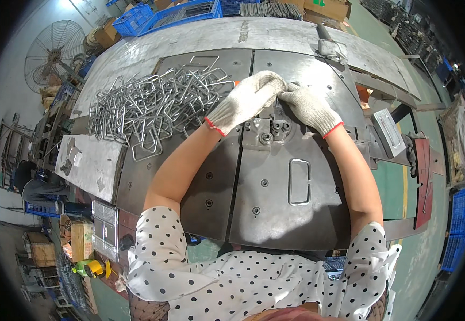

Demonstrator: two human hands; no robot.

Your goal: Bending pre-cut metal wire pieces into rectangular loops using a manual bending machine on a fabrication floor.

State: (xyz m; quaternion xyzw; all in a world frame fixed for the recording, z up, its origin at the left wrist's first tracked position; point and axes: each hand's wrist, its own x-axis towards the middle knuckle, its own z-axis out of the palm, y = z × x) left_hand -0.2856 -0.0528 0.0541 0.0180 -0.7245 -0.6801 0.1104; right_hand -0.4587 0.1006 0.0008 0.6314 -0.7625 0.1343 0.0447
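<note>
My left hand (pixel 249 97), in a white knit glove with a red cuff edge, reaches over the middle of the metal table with its fingers curled closed. Right beside it, my right hand (pixel 309 106), gloved the same way, is pinched closed, and the two sets of fingertips meet. Whatever they hold is hidden by the gloves. Just below them sits a steel fixture block (pixel 265 135) with round bolts. A rectangular bent-wire frame (pixel 290 184) with a gap in one long side lies on the plate nearer to me. Left of my left hand is a big heap of similar wire frames (pixel 155 104).
The steel tabletop (pixel 205 176) has a dark seam and several bolt holes. A dark-handled tool (pixel 324 37) lies at the back right. Blue crates (pixel 181 16) stand beyond the far edge. A large fan (pixel 54 55) is at the left; a person (pixel 42 190) crouches below it.
</note>
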